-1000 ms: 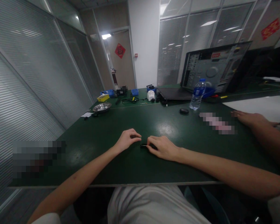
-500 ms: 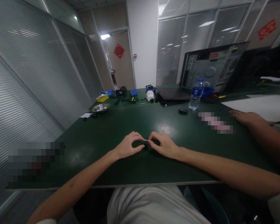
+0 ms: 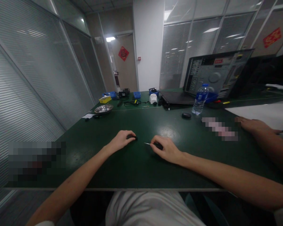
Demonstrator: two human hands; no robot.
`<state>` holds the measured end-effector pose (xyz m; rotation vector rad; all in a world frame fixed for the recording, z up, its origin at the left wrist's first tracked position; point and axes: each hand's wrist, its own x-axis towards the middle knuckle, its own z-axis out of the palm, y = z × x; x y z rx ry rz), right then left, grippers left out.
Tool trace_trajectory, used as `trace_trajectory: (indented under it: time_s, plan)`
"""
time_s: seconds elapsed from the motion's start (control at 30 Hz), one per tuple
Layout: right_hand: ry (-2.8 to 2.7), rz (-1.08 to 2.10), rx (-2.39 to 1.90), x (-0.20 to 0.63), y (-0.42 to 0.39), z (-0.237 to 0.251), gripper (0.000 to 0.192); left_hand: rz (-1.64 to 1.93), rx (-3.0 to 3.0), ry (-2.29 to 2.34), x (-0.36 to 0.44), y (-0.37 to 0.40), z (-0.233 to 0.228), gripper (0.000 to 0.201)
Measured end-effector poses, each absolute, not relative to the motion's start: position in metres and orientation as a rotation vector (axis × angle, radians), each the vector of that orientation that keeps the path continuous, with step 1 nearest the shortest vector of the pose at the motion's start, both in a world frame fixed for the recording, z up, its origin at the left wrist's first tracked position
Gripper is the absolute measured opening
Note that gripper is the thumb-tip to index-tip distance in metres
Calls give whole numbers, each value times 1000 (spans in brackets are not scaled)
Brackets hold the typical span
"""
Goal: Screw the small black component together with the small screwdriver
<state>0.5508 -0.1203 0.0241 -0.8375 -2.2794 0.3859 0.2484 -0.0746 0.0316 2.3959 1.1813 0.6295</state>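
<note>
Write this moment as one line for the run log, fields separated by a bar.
left hand: holds small black part | right hand: holds small screwdriver, tip toward left | hands: apart | surface: green table

The counter (image 3: pixel 136 163) is dark green, the bin (image 3: pixel 104 99) at upper left yellow, the trays (image 3: pixel 137 94) blue, the bottle (image 3: pixel 199 99) clear with a blue label, the wall ornament (image 3: pixel 124 53) red.

On the green desk (image 3: pixel 103 163), the left hand (image 3: pixel 121 141) covers a small black part (image 3: pixel 132 137) while the right hand (image 3: pixel 166 148) grips a thin screwdriver (image 3: pixel 153 144) pointing left.
</note>
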Motion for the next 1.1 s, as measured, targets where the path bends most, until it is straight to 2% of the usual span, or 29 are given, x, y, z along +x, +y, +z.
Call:
trace_trajectory:
  time_s: [0.13, 0.23, 0.33, 0.5, 0.63, 1.1]
  plan:
    - [-2282, 395, -834, 551, -120, 23, 14, 725, 2281, 1531, 179, -34, 26, 33]
    - [-2287, 401, -828, 552, -121, 23, 15, 679, 2205, 1949, 118, -14, 28, 28]
    - [-2283, 400, -809, 552, -121, 23, 16, 618, 2064, 2301, 64, -13, 33, 26]
    - [-2294, 398, -777, 552, -123, 25, 15, 638, 1793, 2640, 7, -28, 27, 31]
    - [-2300, 381, -774, 552, -123, 25, 13, 660, 1680, 2792, -12, -28, 12, 34]
    - [-2317, 389, -742, 552, -122, 25, 11, 562, 1785, 2847, -12, -20, 2, 37]
